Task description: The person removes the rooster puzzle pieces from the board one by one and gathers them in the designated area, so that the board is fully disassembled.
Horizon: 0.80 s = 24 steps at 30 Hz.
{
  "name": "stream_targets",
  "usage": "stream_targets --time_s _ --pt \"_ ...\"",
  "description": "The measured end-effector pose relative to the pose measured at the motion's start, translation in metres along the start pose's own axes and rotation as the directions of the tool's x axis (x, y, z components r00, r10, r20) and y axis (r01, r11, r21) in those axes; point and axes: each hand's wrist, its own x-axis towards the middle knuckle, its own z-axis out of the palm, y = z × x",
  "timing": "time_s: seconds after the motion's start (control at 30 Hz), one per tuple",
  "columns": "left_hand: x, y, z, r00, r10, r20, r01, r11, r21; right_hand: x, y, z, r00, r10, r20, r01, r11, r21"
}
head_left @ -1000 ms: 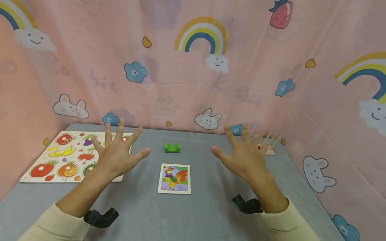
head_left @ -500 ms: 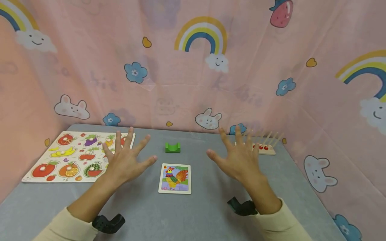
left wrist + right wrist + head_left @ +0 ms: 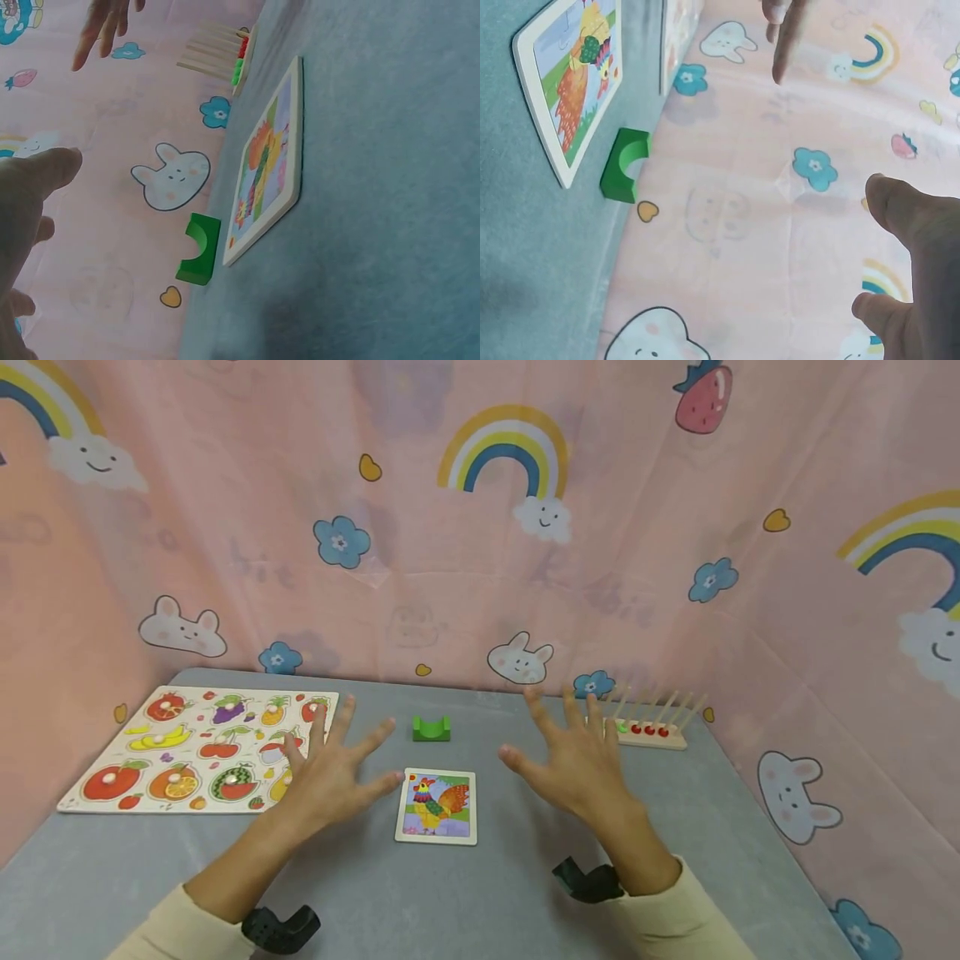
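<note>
I count two hands, my left hand and my right hand, with two sleeves and two black wrist devices. On one table I have one rooster picture, one fruit board, one green block and one peg rack, showing three red beads and at least one green bead. From my head I see three rainbows, three clouds, three sharply printed rabbits, five blue flowers, five hearts and one strawberry.

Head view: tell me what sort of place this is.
Probably a children's play corner, judging by the pink cartoon backdrop, the fruit board and the framed rooster picture.
</note>
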Motion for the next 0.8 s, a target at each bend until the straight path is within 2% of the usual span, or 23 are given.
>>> stream_targets --time_s 0.2,0.57,0.8 --pt "-0.001 0.000 0.012 0.997 0.076 0.030 -0.076 0.997 -0.014 0.001 -0.002 0.006 1.000 -0.020 0.015 0.020 1.000 0.016" --pt "-0.005 0.001 0.028 0.984 0.169 0.059 -0.167 0.985 -0.030 0.003 -0.006 0.019 0.999 -0.052 -0.002 0.053 0.998 0.041" --pt "-0.009 0.002 0.039 0.977 0.189 0.096 -0.185 0.981 -0.050 0.004 -0.009 0.029 0.997 -0.076 0.002 0.075 0.994 0.079"
